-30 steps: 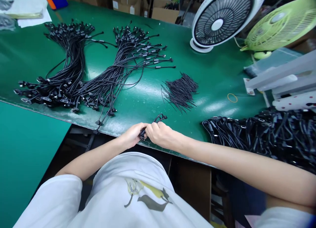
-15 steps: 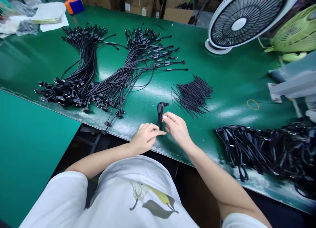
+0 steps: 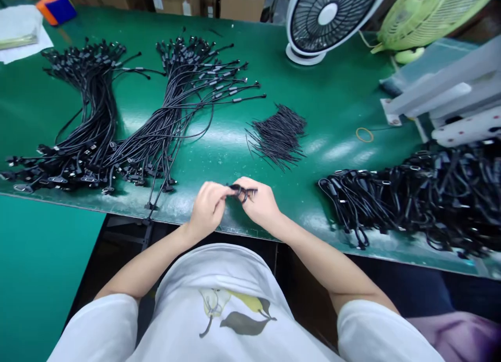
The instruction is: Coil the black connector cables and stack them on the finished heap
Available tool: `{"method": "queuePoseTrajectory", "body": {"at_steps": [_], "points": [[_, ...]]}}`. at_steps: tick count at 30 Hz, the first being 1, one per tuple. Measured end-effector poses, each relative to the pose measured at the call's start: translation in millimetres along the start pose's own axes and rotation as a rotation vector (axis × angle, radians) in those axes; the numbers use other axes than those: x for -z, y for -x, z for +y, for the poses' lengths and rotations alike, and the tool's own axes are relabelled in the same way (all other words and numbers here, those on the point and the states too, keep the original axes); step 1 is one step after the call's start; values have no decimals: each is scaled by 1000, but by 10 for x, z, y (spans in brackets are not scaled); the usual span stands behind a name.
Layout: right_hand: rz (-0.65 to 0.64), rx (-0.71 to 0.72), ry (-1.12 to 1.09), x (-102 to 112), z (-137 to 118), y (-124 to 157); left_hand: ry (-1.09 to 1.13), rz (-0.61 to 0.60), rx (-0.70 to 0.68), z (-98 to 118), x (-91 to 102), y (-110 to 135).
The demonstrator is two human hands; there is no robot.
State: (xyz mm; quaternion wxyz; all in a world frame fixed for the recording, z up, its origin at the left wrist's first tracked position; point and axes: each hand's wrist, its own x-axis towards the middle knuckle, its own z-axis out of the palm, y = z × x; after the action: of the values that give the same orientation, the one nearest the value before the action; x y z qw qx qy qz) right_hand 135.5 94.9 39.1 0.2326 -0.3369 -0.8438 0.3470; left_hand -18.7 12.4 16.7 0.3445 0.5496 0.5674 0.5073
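Note:
A folded black cable (image 3: 241, 193) is between my two hands, just over the table's front edge. My left hand (image 3: 209, 205) pinches its left end with thumb and fingertips. Around its right part, the fingers of my right hand (image 3: 260, 202) are closed, with a small metal tip showing there. Beyond my hands lies a pile of thin black ties (image 3: 278, 135). Loose black cables (image 3: 172, 106) with connectors at both ends are spread to the left, beside another thick bunch of cables (image 3: 99, 111).
On the right, many folded cable bundles (image 3: 410, 200) lie along the front edge. A yellow rubber band (image 3: 364, 135) is on the green table (image 3: 329, 111). At the back stand a white fan (image 3: 305, 55), a green fan (image 3: 430, 17) and an orange-blue tape roll (image 3: 58, 9).
The folded cable has turned from upright to lying across between my hands. My left hand has gone from a stretched finger to a pinch on it. The view has shifted right.

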Motion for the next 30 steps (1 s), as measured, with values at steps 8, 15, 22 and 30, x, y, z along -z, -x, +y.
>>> {"method": "queuePoseTrajectory", "body": {"at_steps": [8,15,22,30], "points": [[-127,-388,-659,128,-7,84,19,-192,11,-95,-15,118],[-169,-277,-585,35,-64,76,76,-197,261,100,-98,100],[-166,-310,-469,-94,11,169,-31,-88,125,38,-145,15],[181,-17,675,-358,-238,222,784,22,427,94,-423,-164]]}}
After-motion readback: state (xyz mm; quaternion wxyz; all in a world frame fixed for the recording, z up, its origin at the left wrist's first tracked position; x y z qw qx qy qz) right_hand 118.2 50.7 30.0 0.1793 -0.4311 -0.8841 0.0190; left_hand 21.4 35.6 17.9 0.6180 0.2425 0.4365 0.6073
